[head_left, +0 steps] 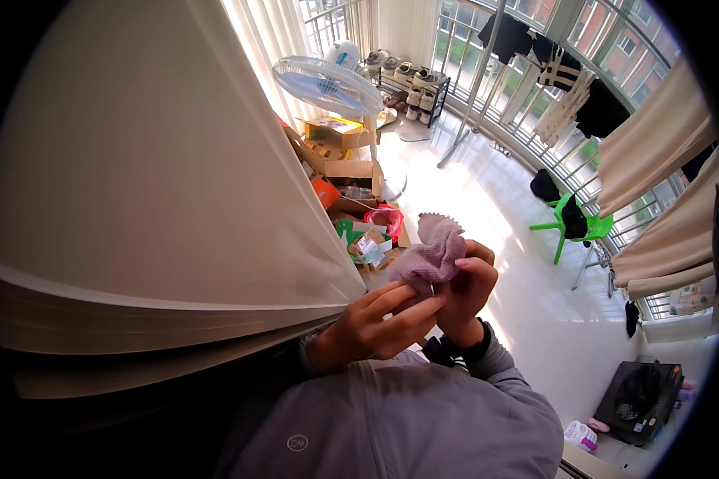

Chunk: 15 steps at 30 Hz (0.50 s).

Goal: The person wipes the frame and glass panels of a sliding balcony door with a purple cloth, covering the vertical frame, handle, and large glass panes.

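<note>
One mauve cloth (431, 259) in hand, crumpled, near centre of frame. Pinching its right edge between thumb and fingers of right hand (467, 291); holding its lower folds in closed fingers of left hand (379, 323). Wearing grey jacket (359, 419), bottom centre. Noting open cardboard boxes (349, 169) and red plastic bag (391, 215) just above and left of cloth. Spotting standing fan (327, 84) at upper centre-left, racked shoes (407, 73) beyond. Seeing dark garments (603, 109) hanging upper right, green chair (595, 229) lower down, black box (621, 429) at lower right.
</note>
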### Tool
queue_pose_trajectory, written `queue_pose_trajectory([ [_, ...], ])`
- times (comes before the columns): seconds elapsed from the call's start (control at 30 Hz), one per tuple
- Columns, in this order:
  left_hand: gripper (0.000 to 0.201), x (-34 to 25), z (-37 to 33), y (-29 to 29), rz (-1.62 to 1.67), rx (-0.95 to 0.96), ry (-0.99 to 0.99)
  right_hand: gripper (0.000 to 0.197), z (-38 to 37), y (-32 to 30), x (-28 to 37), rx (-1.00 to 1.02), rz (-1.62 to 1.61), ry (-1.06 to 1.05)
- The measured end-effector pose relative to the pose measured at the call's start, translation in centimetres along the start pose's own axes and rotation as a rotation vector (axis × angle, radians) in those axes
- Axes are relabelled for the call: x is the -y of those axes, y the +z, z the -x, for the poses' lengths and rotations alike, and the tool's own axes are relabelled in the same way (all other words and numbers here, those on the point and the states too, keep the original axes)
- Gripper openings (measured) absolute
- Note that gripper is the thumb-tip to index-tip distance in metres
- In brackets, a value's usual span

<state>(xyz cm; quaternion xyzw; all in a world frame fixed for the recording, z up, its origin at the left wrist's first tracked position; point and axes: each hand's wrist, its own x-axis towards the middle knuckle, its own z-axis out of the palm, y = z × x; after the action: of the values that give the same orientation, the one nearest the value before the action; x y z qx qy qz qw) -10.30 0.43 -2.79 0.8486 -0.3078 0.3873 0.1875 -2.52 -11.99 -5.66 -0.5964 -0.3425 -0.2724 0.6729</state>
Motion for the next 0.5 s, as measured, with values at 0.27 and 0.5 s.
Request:
queue_pose_trajectory([
  [0.27, 0.010, 0.5, -2.0, -5.5, -0.717, -0.439, -0.020, 0.029, -6.4, 10.9, 0.0, 0.285, -0.274, -0.766],
  [0.5, 0.005, 0.2, 1.5, -2.7, -0.801, -0.034, -0.298, 0.033, 1.5, 11.7, -5.5, 0.318, 0.081, -0.761],
])
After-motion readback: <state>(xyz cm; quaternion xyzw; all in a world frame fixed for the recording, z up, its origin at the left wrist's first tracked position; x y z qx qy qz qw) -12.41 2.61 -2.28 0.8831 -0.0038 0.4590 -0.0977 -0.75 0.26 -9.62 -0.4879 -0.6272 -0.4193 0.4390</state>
